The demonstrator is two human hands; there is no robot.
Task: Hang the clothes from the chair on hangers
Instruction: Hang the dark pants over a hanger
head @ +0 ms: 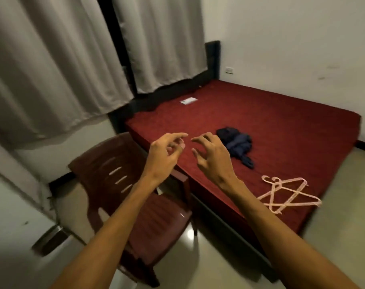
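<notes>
A dark brown plastic chair [123, 184] stands on the floor beside the bed, and its seat holds no clothes. A crumpled pile of dark blue clothes [235, 140] lies on the red mattress [281, 126]. Pink plastic hangers [290, 193] lie crossed over one another near the mattress's front edge. My left hand [165, 155] and my right hand [210, 155] are raised side by side above the bed's near edge, fingers loosely curled and spread, holding nothing. The right hand is just left of the clothes pile.
Grey curtains [52, 69] hang at the left over a dark window frame. A small white card [188, 100] lies at the mattress's far side. A wall socket [229, 70] sits on the white wall. A metal bin [50, 240] stands at the lower left on the pale floor.
</notes>
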